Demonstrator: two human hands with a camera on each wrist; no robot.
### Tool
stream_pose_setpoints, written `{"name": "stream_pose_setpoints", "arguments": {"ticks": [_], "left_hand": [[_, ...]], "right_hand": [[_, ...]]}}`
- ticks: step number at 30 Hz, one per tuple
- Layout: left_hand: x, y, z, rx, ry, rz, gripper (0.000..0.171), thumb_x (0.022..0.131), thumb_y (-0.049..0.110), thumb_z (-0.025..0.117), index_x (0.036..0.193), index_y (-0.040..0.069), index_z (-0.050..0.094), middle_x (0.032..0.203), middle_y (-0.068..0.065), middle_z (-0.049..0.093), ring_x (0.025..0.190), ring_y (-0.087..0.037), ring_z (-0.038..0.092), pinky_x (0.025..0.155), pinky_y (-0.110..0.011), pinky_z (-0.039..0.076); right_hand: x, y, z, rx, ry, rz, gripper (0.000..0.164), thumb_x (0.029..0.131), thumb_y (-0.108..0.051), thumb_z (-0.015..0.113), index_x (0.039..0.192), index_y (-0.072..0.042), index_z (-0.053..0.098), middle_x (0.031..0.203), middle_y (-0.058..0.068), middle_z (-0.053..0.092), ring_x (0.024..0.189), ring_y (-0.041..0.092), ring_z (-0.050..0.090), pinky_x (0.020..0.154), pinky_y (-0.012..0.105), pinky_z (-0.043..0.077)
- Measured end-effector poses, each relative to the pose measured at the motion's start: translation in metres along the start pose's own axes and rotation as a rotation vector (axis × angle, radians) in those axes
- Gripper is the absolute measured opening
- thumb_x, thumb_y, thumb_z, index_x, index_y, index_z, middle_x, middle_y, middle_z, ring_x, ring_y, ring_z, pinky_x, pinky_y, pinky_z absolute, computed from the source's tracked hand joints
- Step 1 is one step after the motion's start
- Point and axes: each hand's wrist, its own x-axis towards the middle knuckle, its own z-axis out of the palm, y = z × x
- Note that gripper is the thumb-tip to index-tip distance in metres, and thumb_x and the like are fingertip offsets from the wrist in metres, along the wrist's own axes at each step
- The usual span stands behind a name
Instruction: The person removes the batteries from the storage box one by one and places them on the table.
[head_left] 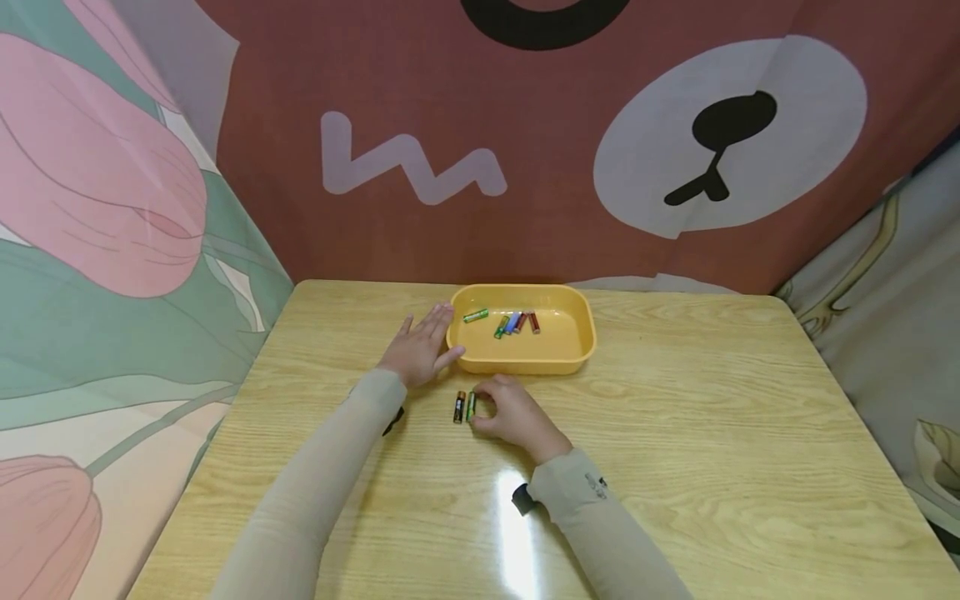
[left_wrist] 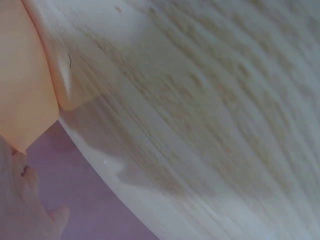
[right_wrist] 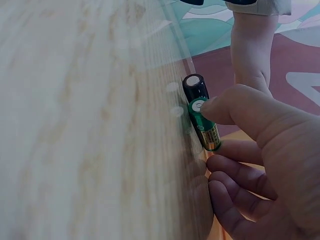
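Green battery (head_left: 471, 407), one, pinched end to end in the right hand (head_left: 517, 419).
Lying just right of the black battery (head_left: 459, 407), long axis pointing to the surface's (head_left: 712, 433) far edge; left hand (head_left: 420, 346), farther off, is resting straight-fingered at the yellow tray's (head_left: 517, 367) left side.

Free passage rightward over the table (head_left: 712, 417); yellow tray (head_left: 517, 366) ahead of the right grip (head_left: 513, 413), black battery (head_left: 459, 407) leftward.

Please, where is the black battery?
In the head view, the black battery lies on the table, just left of the green battery that the right hand pinches.
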Motion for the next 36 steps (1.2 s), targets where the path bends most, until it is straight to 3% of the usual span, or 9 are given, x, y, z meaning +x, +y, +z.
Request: {"name": "stream_pose_setpoints", "arguments": {"ticks": [11, 21, 36], "left_hand": [[-0.0018, 0.0013, -0.0019, 0.002, -0.015, -0.01, 0.086, 0.104, 0.065, 0.029, 0.164, 0.011, 0.001, 0.171, -0.003, 0.0, 0.156, -0.02, 0.001, 0.124, -0.055, 0.005], [-0.0003, -0.0004, -0.0013, 0.025, -0.026, -0.011, 0.09, 0.1, 0.073, 0.017, 0.164, 0.013, -0.002, 0.171, -0.001, -0.002, 0.156, -0.019, -0.001, 0.124, -0.053, 0.003], [-0.0018, 0.0011, -0.0028, 0.014, -0.019, -0.004, 0.09, 0.1, 0.073, 0.017, 0.164, 0.012, -0.003, 0.171, -0.002, -0.001, 0.156, -0.02, 0.0, 0.124, -0.054, 0.005]], "right_hand": [[0.0004, -0.0006, -0.0004, -0.001, -0.023, 0.032, 0.045, 0.084, -0.022, 0.082, 0.121, 0.0, 0.07, 0.113, 0.01, 0.066, 0.105, 0.025, 0.06, 0.098, 0.043, 0.05], [0.0006, -0.0002, -0.0027, 0.002, -0.011, 0.014, 0.044, 0.083, -0.022, 0.083, 0.12, 0.0, 0.071, 0.106, 0.006, 0.065, 0.098, 0.021, 0.06, 0.092, 0.041, 0.052], [-0.0001, 0.0043, -0.0027, 0.046, -0.009, 0.023, 0.046, 0.084, -0.024, 0.083, 0.12, 0.0, 0.07, 0.103, 0.004, 0.063, 0.095, 0.019, 0.058, 0.089, 0.039, 0.052]]}}
